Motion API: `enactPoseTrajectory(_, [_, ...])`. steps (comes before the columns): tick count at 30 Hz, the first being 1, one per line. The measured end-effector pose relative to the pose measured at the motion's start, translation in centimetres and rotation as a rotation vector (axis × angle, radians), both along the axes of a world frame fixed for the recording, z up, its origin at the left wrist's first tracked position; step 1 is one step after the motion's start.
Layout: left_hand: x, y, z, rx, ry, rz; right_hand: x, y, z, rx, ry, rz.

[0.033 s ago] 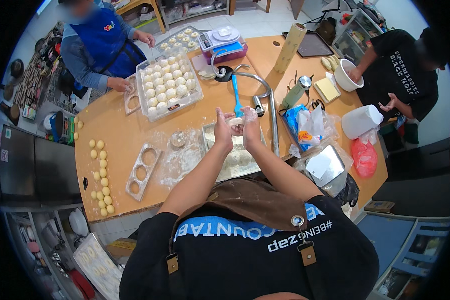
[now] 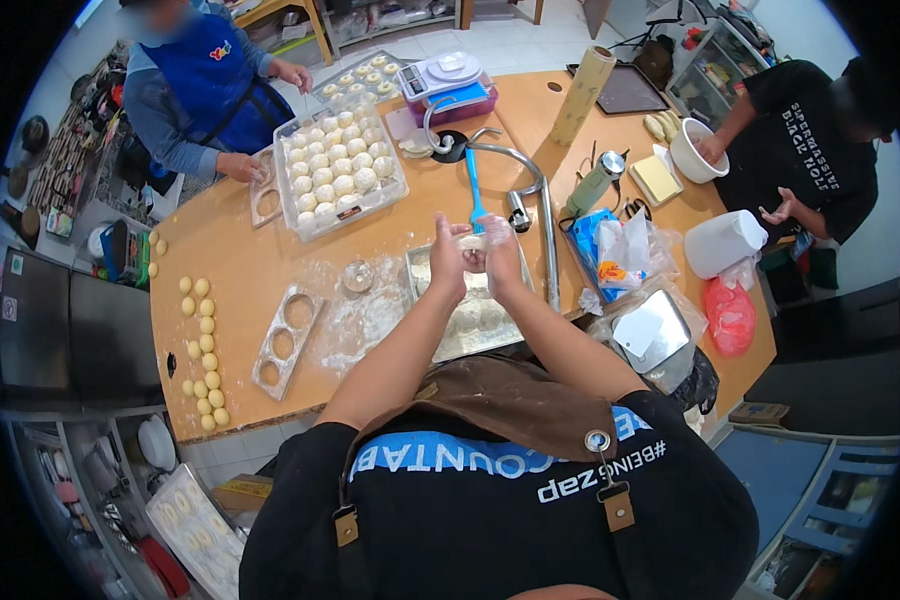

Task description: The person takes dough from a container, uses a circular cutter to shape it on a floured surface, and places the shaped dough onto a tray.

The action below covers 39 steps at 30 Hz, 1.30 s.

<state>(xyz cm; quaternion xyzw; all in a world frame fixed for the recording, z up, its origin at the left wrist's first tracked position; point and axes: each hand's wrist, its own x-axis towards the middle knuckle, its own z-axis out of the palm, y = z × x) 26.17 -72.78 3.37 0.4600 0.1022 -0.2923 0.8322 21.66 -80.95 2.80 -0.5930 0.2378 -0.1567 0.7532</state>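
Observation:
A small floury piece of dough (image 2: 471, 243) is held between my left hand (image 2: 449, 260) and my right hand (image 2: 500, 258). Both palms are cupped towards each other, and they hide most of the piece. Below them lies a metal tray (image 2: 412, 272) dusted with flour, with pale rounded dough pieces in it, partly covered by my forearms. To the left, on a flour-dusted patch of table, are a small round cutter (image 2: 357, 276) and a flat mould (image 2: 290, 329) with three round holes. A blue-handled brush (image 2: 475, 185) lies just beyond my hands.
Several yellow balls (image 2: 207, 343) line the table's left side. A clear box (image 2: 396, 203) of floured dough balls stands beside a co-worker in a blue apron (image 2: 210, 75). A curved metal hook (image 2: 550, 245), a green hand mixer (image 2: 595, 185) and a white jug (image 2: 722, 243) are to the right. Another person reaches into a white bowl (image 2: 687, 160).

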Motion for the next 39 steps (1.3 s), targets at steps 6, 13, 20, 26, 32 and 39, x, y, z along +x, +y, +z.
enactPoseTrajectory(6, [-0.8, -0.8, -0.6, -0.053, 0.093, 0.062, -0.1, -0.2, 1.4, 0.259, 0.089, -0.008])
enactPoseTrajectory(13, [-0.3, 1.0, -0.3, 0.137, -0.075, -0.269, -1.2, -0.1, 0.5, 0.177, -0.009, 0.082])
enactPoseTrajectory(20, [-1.0, 1.7, 0.4, 0.267, -0.062, -0.351, -1.7, 0.2, 0.4, 0.052, 0.163, 0.151])
enactPoseTrajectory(26, [-1.2, 1.1, 0.1, 0.153, -0.099, -0.067, -0.7, 1.0, 1.7, 0.149, -0.012, -0.092])
enactPoseTrajectory(32, [-0.9, 1.3, -0.1, 0.162, -0.145, -0.253, -0.8, 1.0, 1.1, -0.113, -0.038, -0.102])
enactPoseTrajectory(39, [-1.7, 0.3, -0.2, 0.005, -0.007, -0.002, -1.0, 0.8, 2.4, 0.182, -0.116, -0.073])
